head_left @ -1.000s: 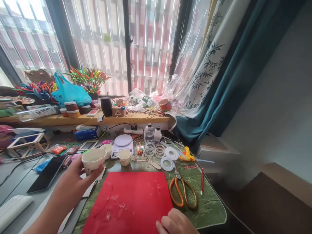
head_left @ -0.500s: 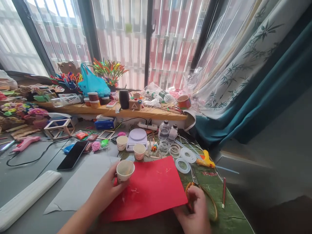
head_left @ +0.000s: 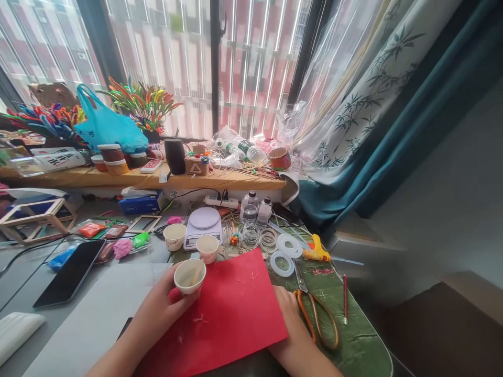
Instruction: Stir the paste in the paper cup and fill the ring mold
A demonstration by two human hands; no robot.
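My left hand point(head_left: 167, 298) is wrapped round a small paper cup point(head_left: 190, 277), which has a flat wooden stick point(head_left: 195, 276) inside. The cup is above the left part of a red sheet point(head_left: 236, 309) with pale scraps lying on it. At the sheet's right edge, my right hand point(head_left: 288, 317) has its fingers curled at the border, partly covered by the sheet. Large scissors with orange-brown handles point(head_left: 314, 314) lie just right of that hand. Two more paper cups point(head_left: 175, 237) stand beyond, beside a white kitchen scale point(head_left: 203, 225).
Clear rings point(head_left: 250, 236), white silicone rings point(head_left: 282, 264), small bottles point(head_left: 250, 207) and a yellow glue gun point(head_left: 317, 248) lie at the back right. A pencil point(head_left: 345, 301) is near the right edge. A phone point(head_left: 70, 272) and white paper point(head_left: 106, 309) are left.
My right hand has moved from beside the scissors handles to the red sheet's right edge. My left hand still holds the cup. The view has turned to the right.
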